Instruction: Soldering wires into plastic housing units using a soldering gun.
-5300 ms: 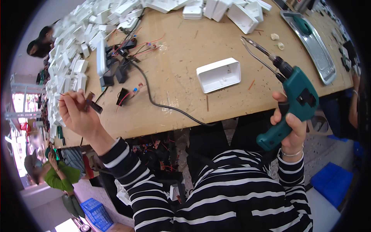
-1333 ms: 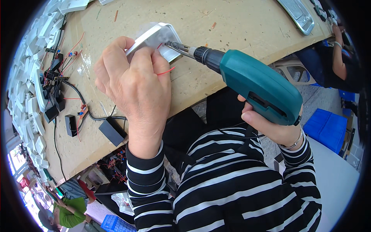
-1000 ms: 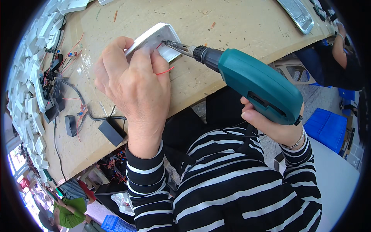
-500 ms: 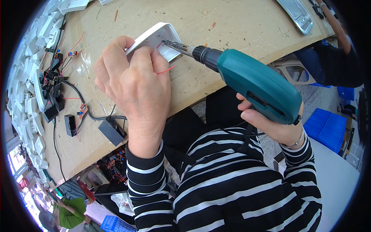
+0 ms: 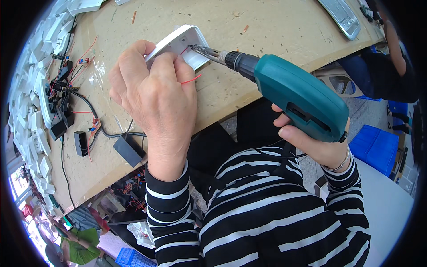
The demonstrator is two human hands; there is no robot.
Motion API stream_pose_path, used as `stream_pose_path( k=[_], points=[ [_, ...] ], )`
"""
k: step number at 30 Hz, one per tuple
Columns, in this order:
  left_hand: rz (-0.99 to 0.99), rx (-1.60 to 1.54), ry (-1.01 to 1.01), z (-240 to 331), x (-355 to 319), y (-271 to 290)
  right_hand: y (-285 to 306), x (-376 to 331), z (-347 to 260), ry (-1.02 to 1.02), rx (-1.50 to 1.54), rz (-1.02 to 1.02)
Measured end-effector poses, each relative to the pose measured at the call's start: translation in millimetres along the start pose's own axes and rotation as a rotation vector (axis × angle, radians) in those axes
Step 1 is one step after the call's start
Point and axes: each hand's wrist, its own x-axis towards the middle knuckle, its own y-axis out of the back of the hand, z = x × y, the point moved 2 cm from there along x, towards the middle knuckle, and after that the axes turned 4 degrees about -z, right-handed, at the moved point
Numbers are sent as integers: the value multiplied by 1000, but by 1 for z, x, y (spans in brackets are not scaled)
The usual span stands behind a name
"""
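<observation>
On the tabletop, my left hand (image 5: 155, 91) is closed round a white plastic housing (image 5: 194, 37), which is tilted so its hollow side faces right. A thin red wire (image 5: 191, 80) sticks out beside my fingers, and another bit of red wire shows inside the shell. My right hand (image 5: 307, 140) grips a teal soldering gun (image 5: 302, 95) from below, its fingers partly hidden by the body. The gun's slim metal tip reaches into the housing close to the inner red wire; whether it touches is too small to tell.
Left on the table (image 5: 249, 49) lie black adapter parts (image 5: 129, 150), cables and red-wired circuit boards (image 5: 94, 127). White housings (image 5: 33, 120) are heaped along the far left. A metal tray (image 5: 340, 18) lies at the upper right, near another person's arm (image 5: 393, 49). A blue bin (image 5: 374, 149) stands at right.
The soldering gun has shifted slightly to the right, and its tip sits a little higher in the housing. My left hand and the housing have stayed nearly still.
</observation>
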Motion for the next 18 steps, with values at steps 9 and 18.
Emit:
stream_pose_path(
  k=[9, 18],
  points=[
    [2, 3, 4, 1, 0, 0, -2, -4, 0, -38, 73, 25],
    [-4, -8, 6, 0, 0, 0, -1, -3, 0, -38, 39, 8]
  ],
)
